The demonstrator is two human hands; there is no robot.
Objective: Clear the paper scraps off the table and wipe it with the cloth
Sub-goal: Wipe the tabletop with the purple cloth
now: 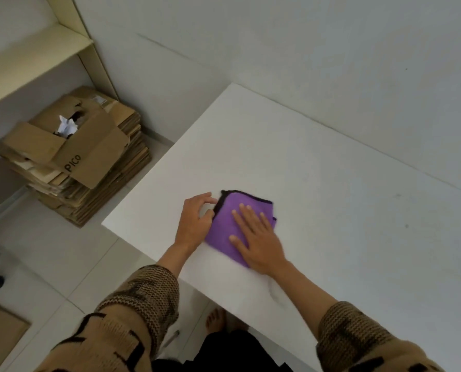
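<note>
Head view: we look down across the near left corner of a white worktop [331, 170], with both arms reaching onto it.
Cardboard box [89, 159]: open, resting on a stack of flattened cartons [111, 194] on the floor, well apart from the worktop.
Paper scraps [67, 127]: crumpled white paper lies inside the box. We judge the clearing step done and the wiping in hand.
Left hand [194, 221]: fingers curled at the cloth's left edge. Thumb and forefinger appear to pinch the black hem.
Purple cloth [224, 226]: folded into a pad and lying flat on the worktop near its front edge, between the two hands.
Right hand [258, 237]: laid flat on the cloth, fingers straight and spread, pressing down and gripping nothing.
Handling: we judge the cloth to be soft, light and limp. It will bunch or unfold if dragged by one corner, so we would drive it with the flat palm over its middle and use the hem pinch only to keep the fold together. On so smooth a worktop it should slide easily.
</note>
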